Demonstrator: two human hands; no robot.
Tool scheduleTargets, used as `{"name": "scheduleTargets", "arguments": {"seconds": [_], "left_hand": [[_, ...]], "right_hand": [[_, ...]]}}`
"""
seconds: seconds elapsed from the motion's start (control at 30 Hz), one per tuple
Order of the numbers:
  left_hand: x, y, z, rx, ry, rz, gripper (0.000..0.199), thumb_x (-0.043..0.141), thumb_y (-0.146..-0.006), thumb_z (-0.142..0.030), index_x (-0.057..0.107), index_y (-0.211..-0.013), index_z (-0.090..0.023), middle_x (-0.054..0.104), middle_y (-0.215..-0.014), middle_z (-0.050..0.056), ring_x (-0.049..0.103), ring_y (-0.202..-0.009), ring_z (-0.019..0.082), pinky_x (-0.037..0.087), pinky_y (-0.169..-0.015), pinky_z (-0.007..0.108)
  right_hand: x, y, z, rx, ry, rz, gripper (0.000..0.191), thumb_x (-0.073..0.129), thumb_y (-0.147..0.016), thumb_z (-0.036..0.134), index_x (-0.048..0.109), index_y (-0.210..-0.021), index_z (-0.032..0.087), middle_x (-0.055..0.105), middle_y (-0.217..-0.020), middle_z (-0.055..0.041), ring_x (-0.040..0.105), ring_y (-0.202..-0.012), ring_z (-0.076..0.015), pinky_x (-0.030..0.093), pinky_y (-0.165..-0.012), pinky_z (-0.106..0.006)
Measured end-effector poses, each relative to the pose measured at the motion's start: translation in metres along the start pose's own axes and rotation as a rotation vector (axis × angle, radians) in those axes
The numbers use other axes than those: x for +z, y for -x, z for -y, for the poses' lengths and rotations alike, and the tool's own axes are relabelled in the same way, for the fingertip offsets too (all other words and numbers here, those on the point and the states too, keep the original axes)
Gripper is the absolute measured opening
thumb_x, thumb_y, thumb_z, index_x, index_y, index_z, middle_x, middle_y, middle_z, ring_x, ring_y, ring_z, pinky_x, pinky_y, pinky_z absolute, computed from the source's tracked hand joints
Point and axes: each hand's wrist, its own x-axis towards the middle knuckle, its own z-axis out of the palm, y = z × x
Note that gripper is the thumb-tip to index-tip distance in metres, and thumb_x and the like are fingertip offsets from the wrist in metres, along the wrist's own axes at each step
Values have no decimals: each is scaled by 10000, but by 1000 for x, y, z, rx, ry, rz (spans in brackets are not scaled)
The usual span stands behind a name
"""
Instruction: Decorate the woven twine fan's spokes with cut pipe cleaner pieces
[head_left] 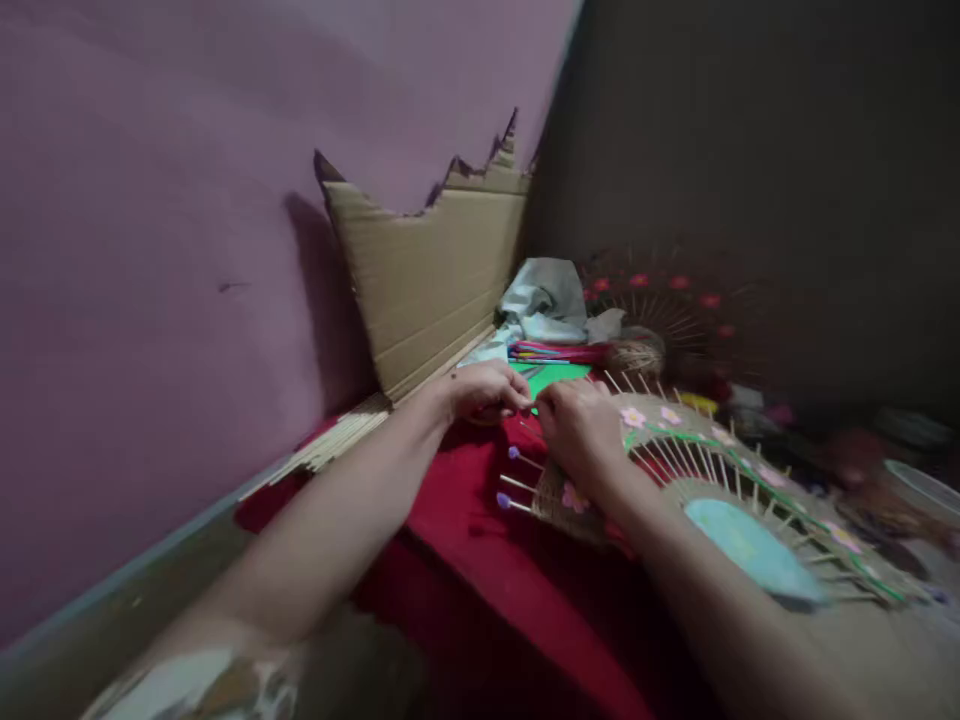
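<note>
My left hand and my right hand meet fingertip to fingertip over the far end of a fan-shaped stick craft. Both hands are closed in a pinch; whatever is between the fingers is too small or hidden to make out. The craft has a woven twine band, pink flowers, a green edging and a light blue piece at its middle. Purple tips cap a couple of its sticks to the left of my right wrist. My right hand covers part of the band.
A red cloth covers the work surface. Cut cardboard leans against the pink wall, with thin sticks at its foot. Behind my hands lie a green sheet, coloured pipe cleaners, a twine ball and a plastic bag.
</note>
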Motion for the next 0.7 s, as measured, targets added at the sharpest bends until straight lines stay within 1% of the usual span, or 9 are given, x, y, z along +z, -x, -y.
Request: {"name": "scheduleTargets", "arguments": {"seconds": [0.07,0.13,0.2,0.3,0.4,0.47,0.53,0.63,0.7], "left_hand": [[1,2,-3,3,-16,-17,123,583,-698,-237,538,-622,-152,399,-400,-46,298,-291,71,234,-309,205],[0,3,-5,-3,-59,-80,131,584,-721,-246,563,-648,-140,425,-423,-40,319,-308,65,262,-329,199],[-3,3,-6,-15,-129,-192,143,559,-765,-247,596,-706,-122,474,-473,-25,362,-346,59,303,-369,190],[-11,-1,-4,-70,-299,-427,190,462,-818,-195,630,-832,-106,558,-577,14,474,-452,78,372,-462,193],[-17,-4,0,-136,-522,-573,176,520,-778,-220,652,-854,-131,644,-726,59,604,-696,151,435,-610,227],[-17,-4,2,-170,-657,-566,160,612,-712,-261,663,-822,-157,679,-846,77,620,-871,206,449,-707,247],[-12,-3,3,-204,-757,-525,210,652,-674,-262,664,-862,-167,685,-965,97,609,-974,243,454,-771,267],[-4,-1,1,-243,-848,-494,391,635,-683,-216,602,-1067,-152,648,-1115,148,591,-1057,274,455,-832,305],[0,1,-1,-257,-877,-495,493,626,-690,-210,534,-1166,-121,628,-1147,188,587,-1075,300,459,-849,338]], "right_hand": [[-1,-1,0,3,-8,-18,200,521,-848,207,693,-758,157,713,-807,-73,611,-826,-230,275,-725,-336],[-2,-2,-1,14,-24,-29,198,525,-849,209,694,-758,159,714,-814,-69,608,-832,-224,276,-729,-332],[-4,-3,-2,36,-50,-35,187,534,-848,207,698,-770,160,716,-833,-65,605,-845,-217,279,-739,-326],[-6,-5,-3,72,-85,-19,171,544,-842,194,704,-792,163,718,-859,-62,602,-862,-210,288,-747,-317],[-6,-6,-3,94,-107,9,184,529,-847,185,708,-812,165,718,-879,-64,599,-875,-209,299,-742,-314],[-5,-6,-4,99,-114,19,195,518,-850,183,710,-824,168,717,-892,-67,597,-887,-211,305,-744,-314],[-4,-6,-4,102,-120,22,209,505,-852,182,713,-827,172,716,-902,-71,597,-894,-212,312,-749,-312],[-3,-7,-5,102,-132,22,226,491,-851,177,716,-830,174,717,-905,-76,603,-893,-212,324,-758,-305],[-3,-7,-5,101,-136,20,231,487,-847,174,718,-824,172,719,-901,-80,608,-887,-212,333,-760,-302]]}}
